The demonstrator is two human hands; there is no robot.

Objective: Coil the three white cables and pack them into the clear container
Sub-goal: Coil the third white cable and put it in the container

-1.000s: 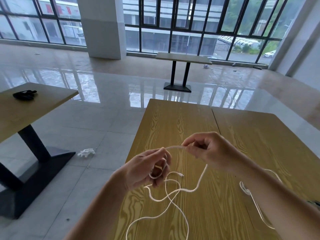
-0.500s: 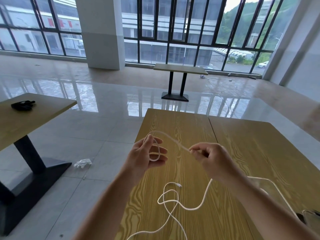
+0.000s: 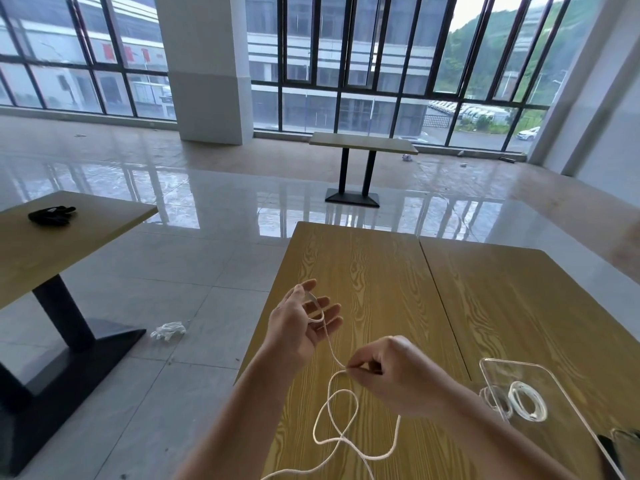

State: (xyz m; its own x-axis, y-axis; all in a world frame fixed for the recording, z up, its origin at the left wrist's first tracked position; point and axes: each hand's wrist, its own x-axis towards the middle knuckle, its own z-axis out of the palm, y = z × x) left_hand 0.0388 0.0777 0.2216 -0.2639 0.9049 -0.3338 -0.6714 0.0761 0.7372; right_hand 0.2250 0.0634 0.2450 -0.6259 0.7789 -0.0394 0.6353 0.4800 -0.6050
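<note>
With the left hand [image 3: 301,327] spread under one loop and the right hand's [image 3: 394,375] grip pinching the cable [image 3: 337,420] above the worktop [image 3: 374,271], left of the container [image 3: 516,368], the loop could slip off.

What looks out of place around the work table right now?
A crumpled white item lies on the floor tiles left of the table, as if dropped. On the table, only the cable lies in loose loops, not yet coiled.
</note>
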